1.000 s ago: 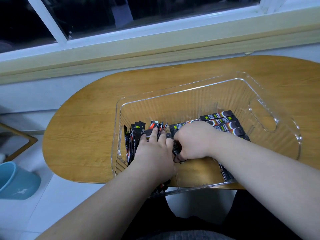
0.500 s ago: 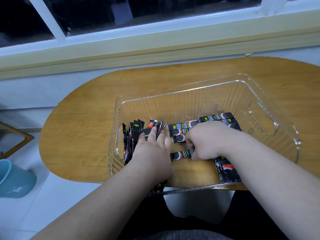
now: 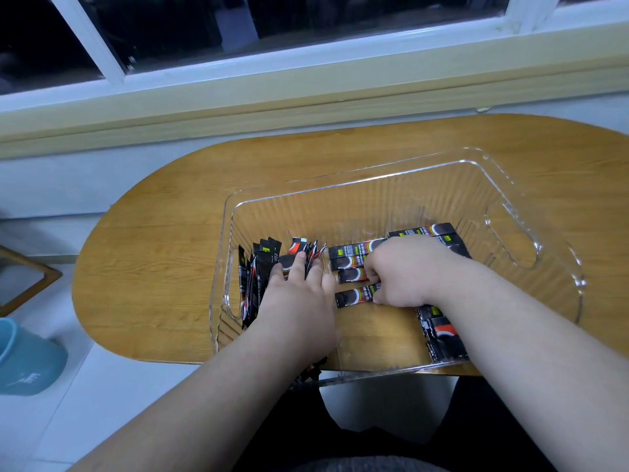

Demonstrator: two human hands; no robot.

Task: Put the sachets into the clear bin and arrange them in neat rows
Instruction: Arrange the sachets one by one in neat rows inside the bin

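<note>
Inside the clear ribbed plastic bin point(image 3: 531, 233) on the oval wooden bench point(image 3: 163, 253), the left hand point(image 3: 299, 301) lies flat, fingers point(image 3: 299, 265) spread, bracing an upright row of black stick sachets point(image 3: 262, 270) against the left wall. The right hand point(image 3: 405, 270) curls its fingers point(image 3: 372, 274) onto flat loose sachets point(image 3: 354, 264); a firm grip cannot be told. These lie just left of its fingertips, long axis left-right, so the right hand is nearer.
</note>
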